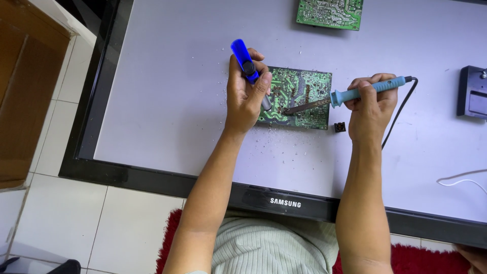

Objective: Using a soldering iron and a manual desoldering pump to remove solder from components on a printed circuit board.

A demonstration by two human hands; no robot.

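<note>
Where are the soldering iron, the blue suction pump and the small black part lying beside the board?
soldering iron (pixel 368 90), head view, on its light blue handle.
blue suction pump (pixel 239 52), head view, on its blue barrel.
small black part (pixel 340 127), head view, on its top.

Green circuit board (pixel 299 99) at centre: left hand (pixel 246 96) at 9 o'clock grips blue desoldering pump (pixel 245 62); right hand (pixel 372 104) at 3 o'clock grips teal soldering iron (pixel 355 93).

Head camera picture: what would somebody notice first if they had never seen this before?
First, the two hands meeting over the green circuit board in the middle of the flat screen panel. The left hand grips a bright blue solder sucker upright at the board's left edge, while the right hand holds a light blue soldering iron with its tip on the board. Little dark crumbs are scattered around the board, and a second green board lies at the top.
</note>
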